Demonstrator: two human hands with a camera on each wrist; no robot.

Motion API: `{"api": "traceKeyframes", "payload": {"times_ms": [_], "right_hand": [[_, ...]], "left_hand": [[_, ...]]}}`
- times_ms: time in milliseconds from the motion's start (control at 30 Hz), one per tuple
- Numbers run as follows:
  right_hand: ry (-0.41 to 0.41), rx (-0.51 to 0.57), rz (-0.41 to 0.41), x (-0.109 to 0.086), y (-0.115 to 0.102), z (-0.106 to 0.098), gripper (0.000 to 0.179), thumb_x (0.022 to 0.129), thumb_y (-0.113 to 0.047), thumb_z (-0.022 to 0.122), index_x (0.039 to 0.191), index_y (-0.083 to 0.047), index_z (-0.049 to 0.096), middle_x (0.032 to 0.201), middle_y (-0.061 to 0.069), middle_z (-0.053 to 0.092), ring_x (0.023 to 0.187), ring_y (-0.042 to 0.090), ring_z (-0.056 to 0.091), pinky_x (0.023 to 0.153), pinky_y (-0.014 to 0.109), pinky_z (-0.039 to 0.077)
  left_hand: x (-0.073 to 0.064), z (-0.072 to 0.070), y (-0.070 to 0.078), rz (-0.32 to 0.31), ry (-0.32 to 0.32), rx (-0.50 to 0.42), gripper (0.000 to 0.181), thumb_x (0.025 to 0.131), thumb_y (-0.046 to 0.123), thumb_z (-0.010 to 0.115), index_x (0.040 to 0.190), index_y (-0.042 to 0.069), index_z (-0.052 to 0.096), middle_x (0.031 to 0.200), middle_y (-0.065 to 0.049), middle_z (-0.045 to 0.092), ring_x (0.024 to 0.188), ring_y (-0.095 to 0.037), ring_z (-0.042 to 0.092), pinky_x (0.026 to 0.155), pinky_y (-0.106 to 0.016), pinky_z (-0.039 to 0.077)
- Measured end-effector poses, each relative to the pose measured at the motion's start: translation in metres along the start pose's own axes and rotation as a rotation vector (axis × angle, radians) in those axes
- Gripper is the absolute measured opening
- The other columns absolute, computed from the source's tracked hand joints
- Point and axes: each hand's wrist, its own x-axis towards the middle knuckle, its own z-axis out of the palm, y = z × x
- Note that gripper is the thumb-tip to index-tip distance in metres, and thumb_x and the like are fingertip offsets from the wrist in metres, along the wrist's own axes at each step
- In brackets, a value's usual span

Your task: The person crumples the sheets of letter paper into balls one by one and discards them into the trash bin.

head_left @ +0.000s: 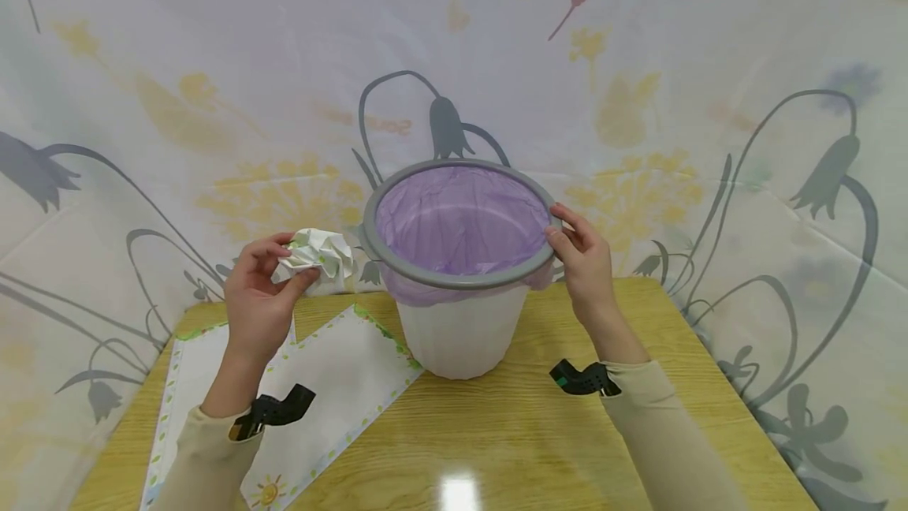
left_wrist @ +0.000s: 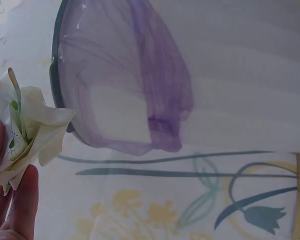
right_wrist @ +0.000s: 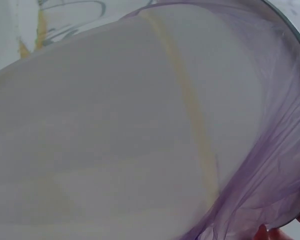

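Table [head_left: 511,432] | left grip [head_left: 258,294] pinches crumpled paper [head_left: 325,252] at fingertips [head_left: 307,276] | right grip [head_left: 587,262] pinches bin rim [head_left: 461,281]

Bin [head_left: 459,333] and papers [head_left: 347,369] on table [head_left: 546,448]

I see the bin [head_left: 457,330] as smooth white plastic with a soft, low sheen, topped by a rim [head_left: 461,281] of grey plastic, smooth and satin rather than shiny. The liner [head_left: 457,219] is thin purple plastic film, translucent, wrinkled and faintly glossy. To its left, the crumpled paper [head_left: 322,253] looks matt and roughly creased; the printed sheets [head_left: 333,393] at the near left read to me as smooth, flat paper. The counter [head_left: 511,432] has a wood-grain face, polished enough to throw back a bright glare at the near edge. Both sleeves [head_left: 663,424] look like matt, soft cloth.
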Motion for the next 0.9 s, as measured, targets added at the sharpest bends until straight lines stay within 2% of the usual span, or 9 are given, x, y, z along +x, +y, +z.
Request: {"api": "traceKeyframes", "payload": {"times_ms": [200, 333, 500, 733, 900], "right_hand": [[0.011, 0.014, -0.017, 0.000, 0.003, 0.001, 0.043, 0.100, -0.007, 0.057, 0.142, 0.002, 0.052, 0.124, 0.012, 0.058, 0.099, 0.017, 0.061, 0.085, 0.021, 0.051], [0.019, 0.028, -0.020, 0.000, 0.004, 0.001, 0.043, 0.100, -0.007, 0.057, 0.142, 0.002, 0.052, 0.120, 0.012, 0.059, 0.098, 0.017, 0.062, 0.085, 0.021, 0.052], [0.021, 0.035, -0.015, -0.001, 0.004, 0.001, 0.043, 0.100, -0.006, 0.057, 0.142, 0.002, 0.052, 0.123, 0.012, 0.058, 0.100, 0.016, 0.061, 0.086, 0.022, 0.052], [0.028, 0.042, -0.019, -0.001, 0.003, 0.001, 0.042, 0.100, -0.005, 0.057, 0.141, 0.003, 0.052, 0.124, 0.013, 0.058, 0.100, 0.016, 0.062, 0.086, 0.022, 0.052], [0.021, 0.037, -0.015, 0.000, 0.004, 0.002, 0.042, 0.100, -0.005, 0.057, 0.141, 0.003, 0.052, 0.127, 0.014, 0.057, 0.102, 0.018, 0.062, 0.087, 0.023, 0.052]], "left_hand": [[0.025, 0.008, 0.012, 0.030, -0.015, 0.007, 0.036, 0.076, -0.029, 0.066, 0.103, -0.020, 0.044, 0.122, -0.013, 0.059, 0.111, -0.026, 0.061, 0.075, -0.025, 0.059], [0.043, 0.017, 0.020, 0.048, -0.061, 0.004, 0.037, 0.077, -0.026, 0.069, 0.103, -0.019, 0.044, 0.122, -0.014, 0.059, 0.110, -0.025, 0.062, 0.075, -0.025, 0.059], [0.061, 0.031, 0.025, 0.055, -0.121, 0.033, 0.037, 0.075, -0.029, 0.067, 0.102, -0.019, 0.045, 0.119, -0.012, 0.061, 0.107, -0.023, 0.063, 0.074, -0.024, 0.058], [0.084, 0.048, 0.025, 0.030, -0.234, 0.103, 0.036, 0.075, -0.026, 0.071, 0.099, -0.014, 0.048, 0.120, -0.009, 0.061, 0.108, -0.024, 0.062, 0.073, -0.023, 0.058], [0.098, 0.060, 0.025, -0.008, -0.344, 0.164, 0.034, 0.076, -0.020, 0.075, 0.100, -0.010, 0.053, 0.121, -0.009, 0.061, 0.106, -0.021, 0.063, 0.072, -0.025, 0.059]]}}
